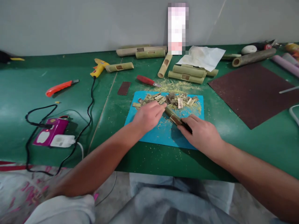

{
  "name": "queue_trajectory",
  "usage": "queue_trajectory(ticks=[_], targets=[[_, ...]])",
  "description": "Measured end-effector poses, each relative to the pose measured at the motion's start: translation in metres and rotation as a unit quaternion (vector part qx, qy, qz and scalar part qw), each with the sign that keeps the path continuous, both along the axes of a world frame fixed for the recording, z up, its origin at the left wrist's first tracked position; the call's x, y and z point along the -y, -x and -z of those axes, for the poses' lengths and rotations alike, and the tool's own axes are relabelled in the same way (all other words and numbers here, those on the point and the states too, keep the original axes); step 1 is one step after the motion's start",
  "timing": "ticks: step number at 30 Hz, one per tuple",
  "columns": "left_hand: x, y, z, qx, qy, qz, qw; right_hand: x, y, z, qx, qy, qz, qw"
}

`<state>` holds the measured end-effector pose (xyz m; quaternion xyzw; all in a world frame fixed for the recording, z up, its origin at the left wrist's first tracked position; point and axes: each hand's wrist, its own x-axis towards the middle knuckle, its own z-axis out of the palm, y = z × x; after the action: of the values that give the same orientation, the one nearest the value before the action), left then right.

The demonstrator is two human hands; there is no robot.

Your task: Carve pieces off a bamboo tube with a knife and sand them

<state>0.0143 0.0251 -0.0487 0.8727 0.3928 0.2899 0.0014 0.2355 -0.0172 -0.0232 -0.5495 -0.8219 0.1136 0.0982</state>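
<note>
My right hand (203,132) is wrapped round the near end of a short green bamboo tube (172,115) with a rectangular opening cut in its side. The tube slants over a blue sheet (154,135). At its far end is my left hand (150,115), fingers closed together and their tips at the tube's end; what they pinch, if anything, is hidden. A pile of bamboo chips and shavings (179,102) lies just beyond both hands on the sheet. A red-handled knife (146,80) and a small dark brown sandpaper piece (124,88) lie behind the sheet.
Several cut bamboo tubes (189,71) lie at the back, near a white paper (202,57). A large brown sheet (253,93) is at the right. Leftward are a yellow glue gun (99,67), an orange cutter (61,88) and a purple power strip (50,132) with a trailing black cord.
</note>
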Motion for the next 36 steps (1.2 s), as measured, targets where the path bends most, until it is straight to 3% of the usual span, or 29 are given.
queue_trajectory(ticks=[10,20,24,33,36], targets=[[0.000,0.000,0.000,-0.005,0.021,0.023,0.999,0.000,0.000,0.000,0.004,-0.008,-0.002,1.000],[0.001,0.000,-0.001,0.005,0.009,0.000,1.000,0.001,0.000,0.000,0.004,-0.019,0.002,1.000],[0.000,0.001,-0.002,-0.003,0.034,0.026,0.999,0.001,0.000,-0.001,0.010,-0.013,0.002,1.000],[-0.016,0.010,-0.009,0.002,0.008,-0.058,0.998,0.000,0.000,0.000,0.011,-0.015,0.006,1.000],[-0.017,0.012,-0.012,0.054,0.011,-0.080,0.995,0.000,0.000,0.000,0.013,-0.011,0.006,1.000]])
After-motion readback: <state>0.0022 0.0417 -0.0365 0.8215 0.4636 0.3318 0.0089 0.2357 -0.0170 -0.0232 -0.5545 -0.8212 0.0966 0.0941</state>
